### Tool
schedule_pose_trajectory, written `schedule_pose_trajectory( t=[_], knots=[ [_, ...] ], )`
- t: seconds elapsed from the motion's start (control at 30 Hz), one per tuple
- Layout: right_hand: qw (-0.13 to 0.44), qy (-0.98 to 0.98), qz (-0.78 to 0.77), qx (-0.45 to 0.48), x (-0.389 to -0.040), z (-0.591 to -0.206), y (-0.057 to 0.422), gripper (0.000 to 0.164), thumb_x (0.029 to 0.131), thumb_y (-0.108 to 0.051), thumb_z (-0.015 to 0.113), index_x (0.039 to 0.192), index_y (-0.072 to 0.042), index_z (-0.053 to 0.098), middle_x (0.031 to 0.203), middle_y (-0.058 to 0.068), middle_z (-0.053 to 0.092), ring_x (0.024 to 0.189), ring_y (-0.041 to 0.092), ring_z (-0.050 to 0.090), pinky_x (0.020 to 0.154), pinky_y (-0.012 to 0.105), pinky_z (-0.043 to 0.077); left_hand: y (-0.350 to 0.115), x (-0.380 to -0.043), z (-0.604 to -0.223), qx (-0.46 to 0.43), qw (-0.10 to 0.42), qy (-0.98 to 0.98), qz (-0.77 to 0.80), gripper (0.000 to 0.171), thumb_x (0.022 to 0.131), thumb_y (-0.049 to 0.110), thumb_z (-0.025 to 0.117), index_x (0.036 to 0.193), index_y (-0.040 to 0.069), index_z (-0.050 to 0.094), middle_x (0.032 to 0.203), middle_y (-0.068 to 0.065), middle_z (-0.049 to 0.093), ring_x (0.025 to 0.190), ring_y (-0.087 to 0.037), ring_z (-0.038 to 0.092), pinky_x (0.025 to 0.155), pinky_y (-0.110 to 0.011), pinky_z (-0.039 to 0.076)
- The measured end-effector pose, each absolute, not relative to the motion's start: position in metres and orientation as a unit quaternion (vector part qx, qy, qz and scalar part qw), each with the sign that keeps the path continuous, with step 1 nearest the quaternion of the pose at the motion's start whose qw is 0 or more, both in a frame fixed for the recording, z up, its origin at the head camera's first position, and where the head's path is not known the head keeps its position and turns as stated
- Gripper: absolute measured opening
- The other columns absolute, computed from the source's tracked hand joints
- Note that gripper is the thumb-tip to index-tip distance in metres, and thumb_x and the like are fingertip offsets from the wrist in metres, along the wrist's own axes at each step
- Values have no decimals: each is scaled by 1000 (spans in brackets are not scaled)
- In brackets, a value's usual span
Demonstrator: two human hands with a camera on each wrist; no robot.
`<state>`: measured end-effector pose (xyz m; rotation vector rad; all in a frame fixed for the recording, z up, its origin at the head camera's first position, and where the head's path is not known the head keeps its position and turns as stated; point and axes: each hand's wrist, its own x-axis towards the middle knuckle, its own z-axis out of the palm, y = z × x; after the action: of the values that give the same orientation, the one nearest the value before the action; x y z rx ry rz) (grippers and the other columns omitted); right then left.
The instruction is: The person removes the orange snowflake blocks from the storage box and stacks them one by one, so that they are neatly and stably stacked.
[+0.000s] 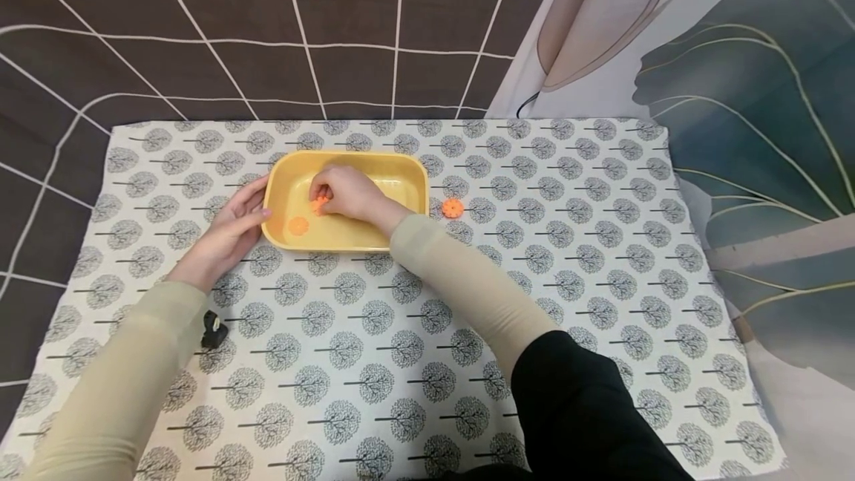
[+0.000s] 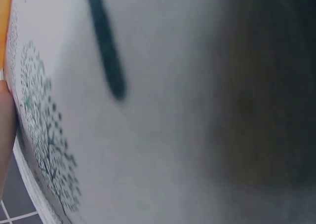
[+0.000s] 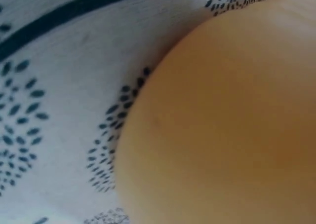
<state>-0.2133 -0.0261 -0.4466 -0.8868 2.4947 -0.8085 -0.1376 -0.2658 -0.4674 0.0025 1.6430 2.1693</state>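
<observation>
A yellow rectangular plastic basin with rounded corners sits on the table. My left hand rests against its left end, fingers fairly straight along the outer wall and thumb at the rim. Inside the basin, my right hand pinches an orange scalloped disc, partly hidden by the fingers. A second orange disc lies on the basin floor, below and left of that hand. Outside, just right of the basin, lies another orange scalloped disc. The basin's outer wall fills much of the right wrist view.
A white cloth printed with grey trees covers the table. By the left forearm lies a small black object. Behind the table hangs a dark curtain with white grid lines, and a leaf-patterned curtain hangs at the right.
</observation>
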Motion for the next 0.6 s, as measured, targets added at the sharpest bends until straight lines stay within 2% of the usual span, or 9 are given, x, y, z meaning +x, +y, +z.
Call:
schedule_pose_trajectory(
  t=[0.1, 0.3, 0.5, 0.6],
  knots=[
    [167, 883, -311, -309, -215, -446, -21, 12, 94, -6, 79, 106, -8, 78, 109, 5, 75, 100, 14, 67, 88, 13, 55, -266, -137, -468, 0, 207, 584, 785, 70, 105, -7, 51, 166, 20, 30, 181, -4, 6, 167, -18, 12, 135, -27, 22],
    [155, 872, -352, -304, -217, -445, -8, 7, 94, -6, 78, 101, -5, 80, 106, 7, 78, 98, 16, 69, 86, 13, 56, -266, -136, -467, 1, 207, 582, 786, 72, 104, -7, 51, 168, 18, 26, 181, -4, 5, 167, -19, 10, 135, -28, 21],
    [167, 861, -395, -275, -217, -436, 7, 5, 94, -3, 77, 99, -5, 79, 104, 9, 78, 95, 16, 68, 85, 15, 56, -266, -136, -465, 1, 208, 581, 787, 70, 105, -7, 50, 166, 20, 31, 181, -4, 5, 167, -20, 10, 134, -27, 24],
    [174, 858, -403, -266, -218, -428, 14, 6, 95, -4, 77, 100, -5, 78, 104, 10, 79, 94, 16, 67, 85, 15, 56, -265, -136, -465, -1, 207, 580, 788, 68, 104, -7, 51, 164, 22, 35, 181, -4, 6, 167, -19, 12, 131, -24, 28]
  ],
)
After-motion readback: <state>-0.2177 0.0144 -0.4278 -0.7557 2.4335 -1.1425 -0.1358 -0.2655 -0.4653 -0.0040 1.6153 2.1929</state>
